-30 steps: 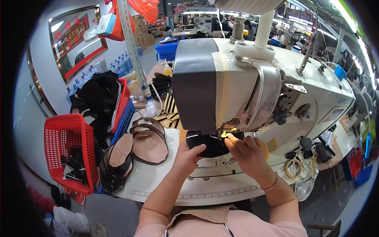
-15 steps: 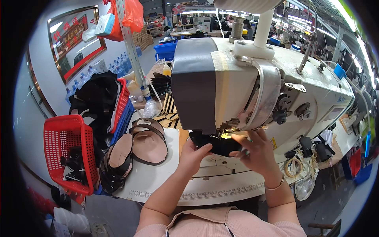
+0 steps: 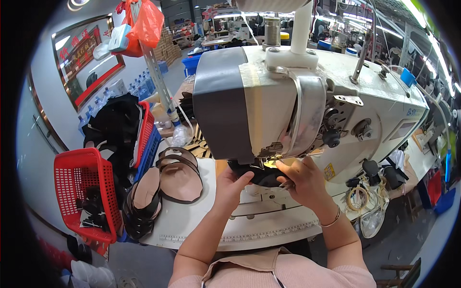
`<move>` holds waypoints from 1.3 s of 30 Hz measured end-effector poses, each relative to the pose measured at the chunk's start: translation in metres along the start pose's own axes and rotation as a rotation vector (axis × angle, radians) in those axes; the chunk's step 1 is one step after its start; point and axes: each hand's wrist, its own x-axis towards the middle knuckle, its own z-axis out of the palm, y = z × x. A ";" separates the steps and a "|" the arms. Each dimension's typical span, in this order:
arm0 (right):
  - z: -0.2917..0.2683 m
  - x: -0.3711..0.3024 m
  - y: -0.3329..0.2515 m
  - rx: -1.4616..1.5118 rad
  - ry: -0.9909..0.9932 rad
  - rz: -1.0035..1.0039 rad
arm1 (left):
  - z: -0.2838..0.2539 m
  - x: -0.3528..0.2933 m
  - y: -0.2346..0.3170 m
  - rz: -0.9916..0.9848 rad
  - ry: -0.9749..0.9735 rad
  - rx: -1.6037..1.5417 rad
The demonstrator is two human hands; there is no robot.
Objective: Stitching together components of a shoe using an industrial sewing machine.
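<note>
Under the head of a white and grey sewing machine lies a curved black shoe-upper piece, close to the lit needle area. My left hand grips its left end, thumb on top and fingers mostly hidden beneath. At the right end, my right hand is closed on the edge, its index finger pointing in toward the needle. Something small and greyish shows by the right fingertips, too unclear to name. Left of the machine, several black shoe pieces with beige linings rest on the white table.
A red plastic basket with black pieces stands at the left, before a heap of black material. A ruler strip runs along the table's front edge. Tape rolls and black parts lie at the right.
The view has shifted slightly, moving the machine left in the picture. My right hand has closed in on the black piece, with its fingers more bent; my left hand keeps its grip.
</note>
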 end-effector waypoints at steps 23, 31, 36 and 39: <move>-0.001 -0.014 -0.043 0.178 -0.100 0.220 | 0.003 0.005 -0.009 -0.063 0.033 -0.176; -0.017 -0.024 -0.009 0.496 -0.076 0.412 | 0.018 -0.027 -0.013 -0.062 0.014 -0.153; -0.014 -0.022 -0.010 0.277 -0.029 0.226 | 0.025 -0.035 -0.014 -0.137 -0.016 -0.161; -0.015 -0.014 -0.010 0.313 -0.008 0.162 | 0.023 -0.035 -0.015 -0.117 -0.013 -0.131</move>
